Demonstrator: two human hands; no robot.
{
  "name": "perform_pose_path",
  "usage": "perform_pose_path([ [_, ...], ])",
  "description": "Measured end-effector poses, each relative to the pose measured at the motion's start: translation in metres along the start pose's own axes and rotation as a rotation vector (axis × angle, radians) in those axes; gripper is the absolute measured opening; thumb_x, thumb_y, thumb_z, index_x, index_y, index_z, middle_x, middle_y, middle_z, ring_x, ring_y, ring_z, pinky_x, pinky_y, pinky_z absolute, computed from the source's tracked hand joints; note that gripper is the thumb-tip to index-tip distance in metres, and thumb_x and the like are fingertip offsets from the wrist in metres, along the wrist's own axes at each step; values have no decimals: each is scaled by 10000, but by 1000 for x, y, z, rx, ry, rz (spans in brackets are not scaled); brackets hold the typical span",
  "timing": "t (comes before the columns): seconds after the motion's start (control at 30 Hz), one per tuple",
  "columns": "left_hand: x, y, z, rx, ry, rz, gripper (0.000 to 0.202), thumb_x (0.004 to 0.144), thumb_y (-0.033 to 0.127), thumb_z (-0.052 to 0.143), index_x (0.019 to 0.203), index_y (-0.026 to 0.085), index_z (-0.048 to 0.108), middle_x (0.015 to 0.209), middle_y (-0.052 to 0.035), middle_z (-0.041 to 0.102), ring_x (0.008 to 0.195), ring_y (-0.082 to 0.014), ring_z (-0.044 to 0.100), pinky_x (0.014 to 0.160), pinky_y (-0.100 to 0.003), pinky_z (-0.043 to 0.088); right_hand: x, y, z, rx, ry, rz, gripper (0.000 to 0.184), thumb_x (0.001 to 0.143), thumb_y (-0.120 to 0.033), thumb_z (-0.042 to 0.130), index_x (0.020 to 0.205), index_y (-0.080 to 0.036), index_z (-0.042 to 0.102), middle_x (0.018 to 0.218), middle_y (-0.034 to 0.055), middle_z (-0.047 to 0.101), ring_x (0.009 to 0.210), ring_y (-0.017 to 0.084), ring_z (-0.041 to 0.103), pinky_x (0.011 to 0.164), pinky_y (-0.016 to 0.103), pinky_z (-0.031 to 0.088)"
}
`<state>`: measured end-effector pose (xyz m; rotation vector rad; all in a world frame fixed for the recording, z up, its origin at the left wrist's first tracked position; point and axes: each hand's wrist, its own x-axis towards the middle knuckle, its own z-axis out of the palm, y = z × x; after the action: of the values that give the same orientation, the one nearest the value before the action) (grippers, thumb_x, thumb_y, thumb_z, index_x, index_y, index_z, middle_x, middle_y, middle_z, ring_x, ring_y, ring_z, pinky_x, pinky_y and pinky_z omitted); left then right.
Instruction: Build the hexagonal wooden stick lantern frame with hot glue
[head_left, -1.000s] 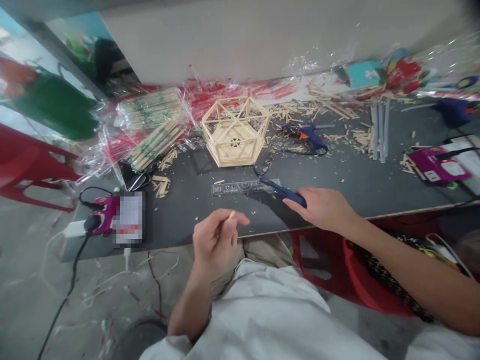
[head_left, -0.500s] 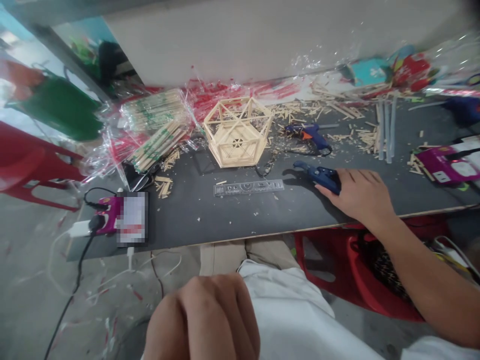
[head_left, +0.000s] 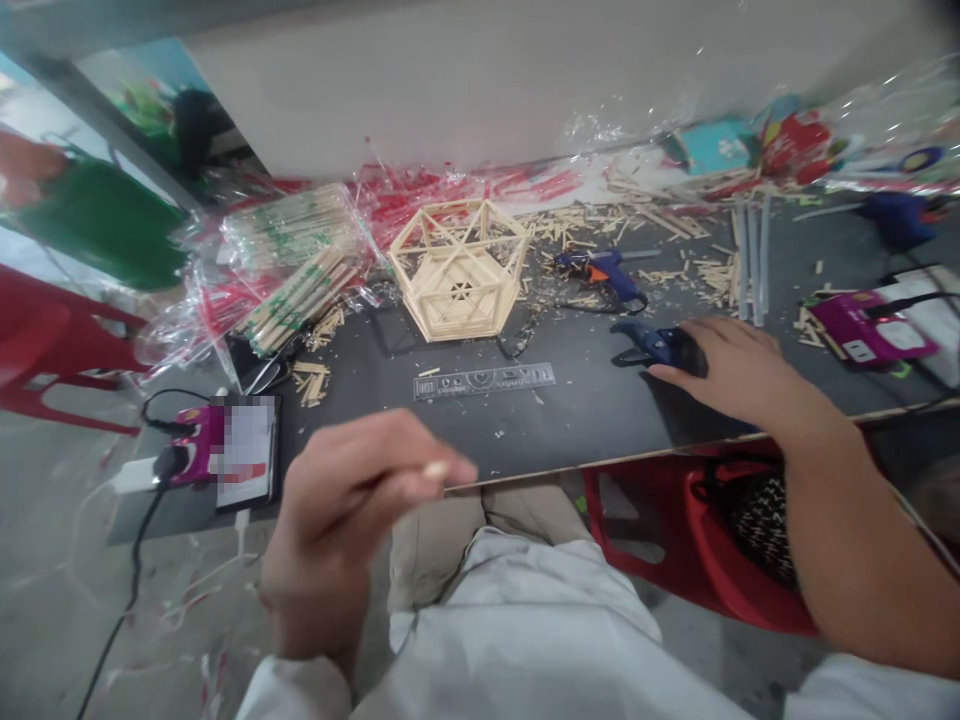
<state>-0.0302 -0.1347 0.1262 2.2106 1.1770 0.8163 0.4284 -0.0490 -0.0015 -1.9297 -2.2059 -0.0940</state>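
My left hand (head_left: 360,490) is raised in front of the table edge, blurred, its fingers closed on a small wooden stick (head_left: 435,470) whose pale end shows. On the table's right part, my right hand (head_left: 739,375) lies over the handles of blue cutting pliers (head_left: 652,342), the thumb along their near side; the handles are partly hidden under the palm. Left of the pliers lies a clear plastic ruler (head_left: 484,380). Behind it stands a hexagonal wooden stick frame (head_left: 461,290) with a solid base and open lattice sides.
A blue glue gun (head_left: 611,272) lies right of the frame, near clear glue sticks (head_left: 752,260) and scattered stick pieces. Bundled sticks (head_left: 300,300) and plastic wrap lie left. Purple power strips (head_left: 874,325) sit at both ends, with a phone (head_left: 251,455) at the left. Red stools flank the table.
My left hand has turned and risen toward the table edge, bringing the stick's end into sight. My right hand has moved the pliers rightward and lower onto the table. The view has shifted slightly.
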Motion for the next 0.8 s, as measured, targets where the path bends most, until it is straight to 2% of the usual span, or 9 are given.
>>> perform_pose_path([
  [0.03,20,0,-5,-3,36,43,278,1041,413,562,982,289,803,769,-16,763,601,-155,673,590,-298,571,7,-11,-6,60,47,-44,466,952,-533,621,1222,-168,725,1338,252,701,1261,437,654,1071,583,510],
  [0.1,53,-4,-14,159,-14,49,243,1045,351,576,1038,237,791,883,-29,791,749,-157,724,734,-275,573,25,-43,-22,265,267,-145,361,981,-482,608,1117,-182,756,1223,210,758,1171,364,710,1048,508,545],
  [0.17,81,-13,-17,300,-53,82,286,1062,297,514,1088,199,781,943,-57,790,848,-183,734,816,-290,559,46,-83,-38,465,405,-264,261,983,-428,636,1065,-213,760,1094,144,793,1001,278,753,928,428,593],
  [0.23,104,-24,-15,370,-125,130,322,1067,288,480,1063,181,783,986,-83,786,902,-211,731,850,-318,550,69,-122,-49,632,456,-340,234,1003,-419,626,1056,-228,751,1027,95,794,850,218,742,781,372,604],
  [0.37,141,-42,-7,426,-63,106,309,1044,301,514,960,200,794,904,-73,779,845,-220,705,857,-362,542,113,-176,-45,785,424,-490,238,1050,-436,575,1087,-251,722,1016,57,766,837,178,707,740,329,581],
  [0.43,155,-49,-5,410,-31,94,277,1023,297,543,957,212,798,881,-69,782,866,-229,705,891,-383,538,128,-187,-34,734,437,-587,246,1066,-420,549,1017,-247,717,950,53,744,842,184,687,769,345,563],
  [0.5,166,-56,-3,388,-38,72,249,1003,297,570,964,215,802,888,-77,791,899,-244,714,916,-399,534,137,-191,-23,714,451,-620,260,1075,-403,532,974,-240,708,905,55,720,820,187,663,755,352,542],
  [0.63,177,-63,-1,335,-85,61,261,999,329,571,983,220,808,943,-63,804,937,-250,726,996,-430,525,137,-185,-8,779,458,-531,290,1065,-444,551,910,-245,694,815,32,670,681,156,575,649,334,483],
  [0.8,179,-64,-8,312,-93,7,256,971,339,594,1000,209,813,981,-46,804,976,-249,717,1040,-432,511,130,-174,2,841,430,-419,319,1029,-548,597,926,-271,717,861,27,670,682,147,579,640,334,498],
])
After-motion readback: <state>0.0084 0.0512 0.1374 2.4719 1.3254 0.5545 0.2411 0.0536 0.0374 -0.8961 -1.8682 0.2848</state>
